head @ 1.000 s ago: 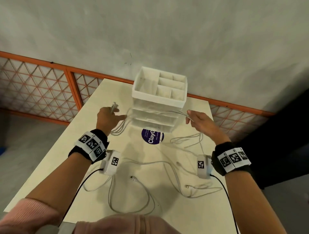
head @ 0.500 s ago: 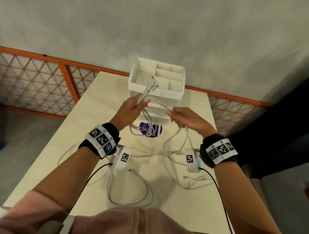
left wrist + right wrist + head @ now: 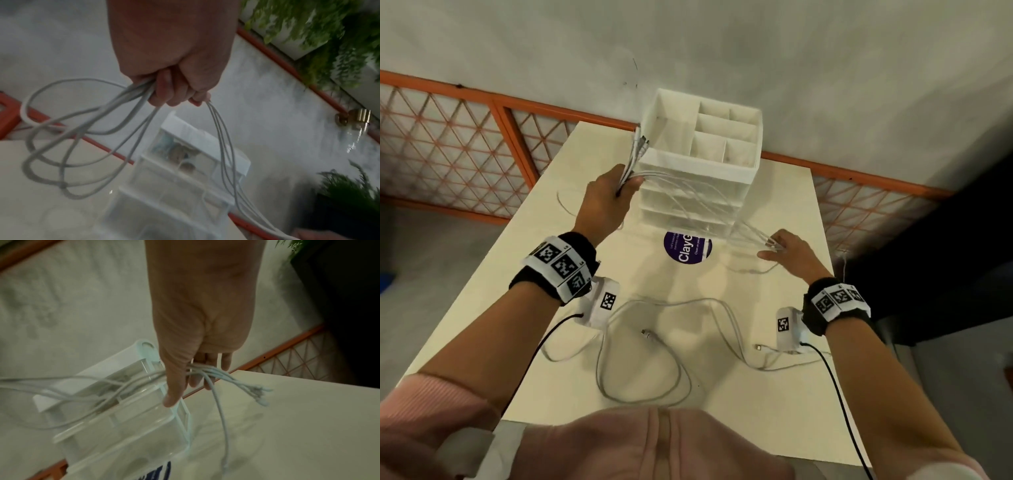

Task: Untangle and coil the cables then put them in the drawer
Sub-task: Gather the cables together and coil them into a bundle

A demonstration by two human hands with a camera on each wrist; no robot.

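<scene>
**A:** Biggest thing first: what's changed on the bench (image 3: 544,260)?

**B:** Half a second ago both hands were close together at the centre of the head view, in front of the drawer unit (image 3: 698,164). Now they've drawn well apart, and the bundle of white cables (image 3: 688,192) is stretched in a shallow arc between them across the front of the unit. I'd judge that as pulling the strands out straight, so the untangling is under way; no coil is formed yet and nothing is in a drawer.

**A:** And the cables not in hand?

**B:** Loose cables (image 3: 640,370) lie looped on the bench at lower centre, between the forearms, with a plug end showing. They look untouched.

**A:** The left hand?

**B:** The left hand (image 3: 606,202), upper left of centre, is raised and fisted round one end of the bundle; plug tips poke up past it beside the unit's top corner. In the left wrist view its fingers (image 3: 174,94) are curled tight, with loops hanging to the left.

**A:** The right?

**B:** The right hand (image 3: 789,251), at the right of the frame, sits low near the bench. In the right wrist view the strands pass between thumb and fingers (image 3: 207,369), which lie nearly straight but pinch them; the connector ends (image 3: 260,390) fan out just beyond.
</scene>
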